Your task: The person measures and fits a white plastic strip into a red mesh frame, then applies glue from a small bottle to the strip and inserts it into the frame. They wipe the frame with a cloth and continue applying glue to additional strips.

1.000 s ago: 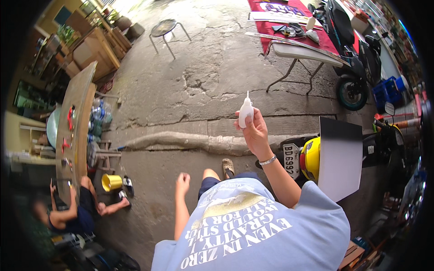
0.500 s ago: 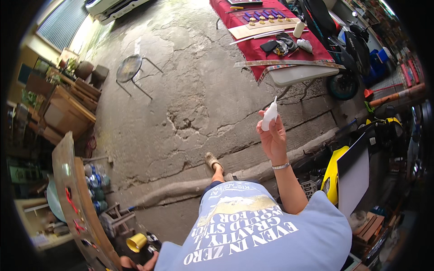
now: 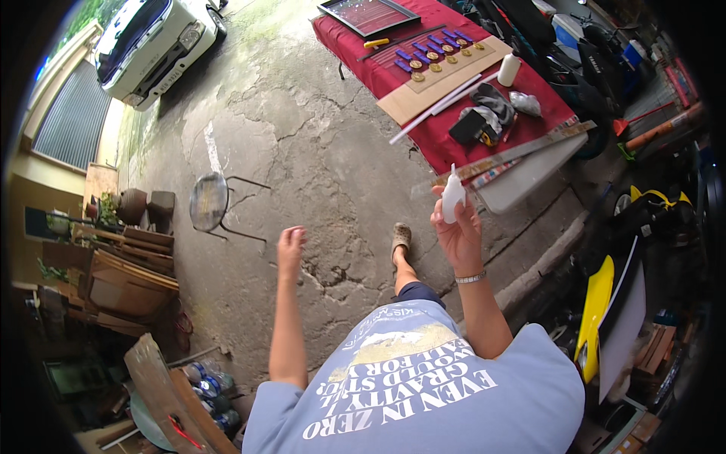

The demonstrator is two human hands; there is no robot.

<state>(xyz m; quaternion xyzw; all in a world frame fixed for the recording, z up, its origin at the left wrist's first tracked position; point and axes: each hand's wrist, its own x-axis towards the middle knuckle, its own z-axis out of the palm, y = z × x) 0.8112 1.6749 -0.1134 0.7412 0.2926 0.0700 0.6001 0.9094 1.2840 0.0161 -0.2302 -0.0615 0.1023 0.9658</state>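
My right hand (image 3: pixel 463 238) is raised ahead of me, fingers closed around a small white squeeze bottle (image 3: pixel 454 198). Its thin nozzle points up, and the hand covers part of its lower body. Away to the left, my left hand (image 3: pixel 290 246) hangs over the concrete, loosely bent and with nothing visible in it. Beyond the bottle stands a table with a red cloth (image 3: pixel 446 147). On it lie a tan board (image 3: pixel 397 98), gold medals (image 3: pixel 431 57) with purple ribbons, white strips (image 3: pixel 435 110), a white bottle (image 3: pixel 509 69) and a dark bundle of cloth (image 3: pixel 491 102).
A round stool (image 3: pixel 209 201) stands on cracked concrete (image 3: pixel 302 151) at left. Stacked wood (image 3: pixel 136 280) lines the left side. A white vehicle (image 3: pixel 155 45) is parked at the far left. Motorcycles (image 3: pixel 597 68) and yellow panels (image 3: pixel 596 318) crowd the right. A framed panel (image 3: pixel 369 15) lies on the table's far end.
I have stepped forward, and the table appears closer. My left hand has come into view at left. The white squeeze bottle stays in my right hand.
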